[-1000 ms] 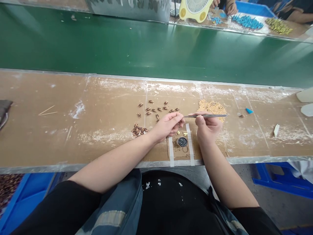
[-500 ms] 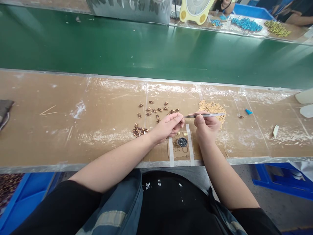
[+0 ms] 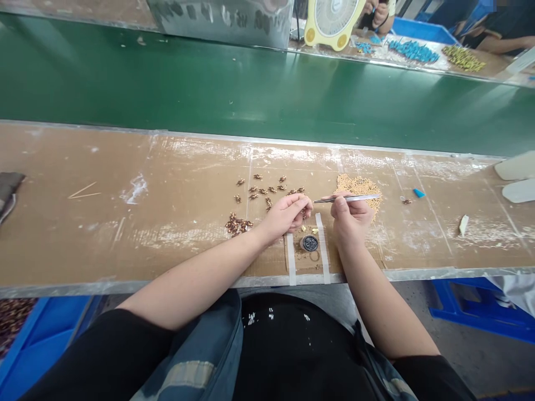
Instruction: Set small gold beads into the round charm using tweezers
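Note:
My right hand (image 3: 352, 214) is closed on metal tweezers (image 3: 368, 197), whose tips point left toward my left hand (image 3: 290, 214). The fingers of my left hand are pinched together, and what they hold is too small to make out. A small round pot of dark material (image 3: 310, 243) stands below the hands, between two strips of pale tape. Small brown pieces (image 3: 263, 191) lie spread to the left of my left hand, with a denser brown pile (image 3: 238, 224) nearer me. Behind my right hand lies a heap of tiny yellow-orange beads (image 3: 357, 184).
A green belt (image 3: 175, 83) runs behind the cardboard-covered table (image 3: 188, 195). Two thin sticks (image 3: 84, 191) lie at left; a blue piece (image 3: 418, 192) and pale scrap (image 3: 463, 225) at right. Beyond the belt are a yellow fan (image 3: 334, 22), blue pieces (image 3: 413, 50) and other people's hands.
The tweezer tips and my left fingertips are now slightly apart. The view has shifted a little; both hands otherwise keep nearly the same pose.

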Motion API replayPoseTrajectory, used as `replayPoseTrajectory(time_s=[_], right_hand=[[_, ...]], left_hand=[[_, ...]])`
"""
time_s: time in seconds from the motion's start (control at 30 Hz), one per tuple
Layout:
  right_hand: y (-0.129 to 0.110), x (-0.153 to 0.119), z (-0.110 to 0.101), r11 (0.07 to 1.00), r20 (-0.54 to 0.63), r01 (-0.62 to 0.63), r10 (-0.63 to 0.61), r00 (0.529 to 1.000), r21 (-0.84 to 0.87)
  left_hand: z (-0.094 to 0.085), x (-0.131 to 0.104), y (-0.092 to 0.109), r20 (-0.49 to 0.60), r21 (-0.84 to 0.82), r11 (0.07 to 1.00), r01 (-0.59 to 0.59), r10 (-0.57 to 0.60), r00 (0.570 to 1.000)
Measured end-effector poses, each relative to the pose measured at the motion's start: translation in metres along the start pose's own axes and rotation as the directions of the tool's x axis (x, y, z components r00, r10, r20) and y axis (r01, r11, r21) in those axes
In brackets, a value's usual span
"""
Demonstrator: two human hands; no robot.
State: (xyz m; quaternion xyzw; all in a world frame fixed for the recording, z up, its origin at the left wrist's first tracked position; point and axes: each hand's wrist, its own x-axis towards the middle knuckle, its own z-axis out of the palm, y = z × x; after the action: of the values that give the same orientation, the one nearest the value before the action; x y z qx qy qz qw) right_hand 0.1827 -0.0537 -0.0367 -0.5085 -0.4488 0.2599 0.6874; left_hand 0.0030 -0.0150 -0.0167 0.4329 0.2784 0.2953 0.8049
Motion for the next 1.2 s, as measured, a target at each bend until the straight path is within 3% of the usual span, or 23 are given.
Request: replayPoseTrajectory(time_s=[0.17, 0.5, 0.8, 1.1, 1.2], right_hand=[[-0.008, -0.008, -0.007, 0.999, -0.032, 0.041, -0.040, 0.999, 0.027], [-0.021, -0.075, -0.038, 0.959, 0.019, 0.133, -0.132, 0.991, -0.249], [-0.023, -0.078, -0.039, 0.888, 0.130, 0.310, -0.282, 0.951, -0.341], [-0.024, -0.078, -0.038, 0.764, 0.256, 0.549, -0.486, 0.835, -0.339], [-0.025, -0.078, -0.037, 0.765, 0.269, 0.553, -0.485, 0.832, -0.331]], left_hand=[[-0.003, 0.001, 0.000, -0.073, 0.079, 0.991, -0.112, 0.118, 0.990], [-0.008, 0.001, -0.005, -0.069, 0.327, 0.934, -0.140, 0.172, 0.983], [-0.005, 0.000, -0.002, -0.072, 0.383, 0.917, -0.113, 0.152, 0.986], [-0.006, 0.004, -0.005, -0.047, 0.389, 0.910, -0.146, 0.178, 0.983], [-0.006, 0.004, -0.005, -0.045, 0.382, 0.912, -0.147, 0.177, 0.983]])
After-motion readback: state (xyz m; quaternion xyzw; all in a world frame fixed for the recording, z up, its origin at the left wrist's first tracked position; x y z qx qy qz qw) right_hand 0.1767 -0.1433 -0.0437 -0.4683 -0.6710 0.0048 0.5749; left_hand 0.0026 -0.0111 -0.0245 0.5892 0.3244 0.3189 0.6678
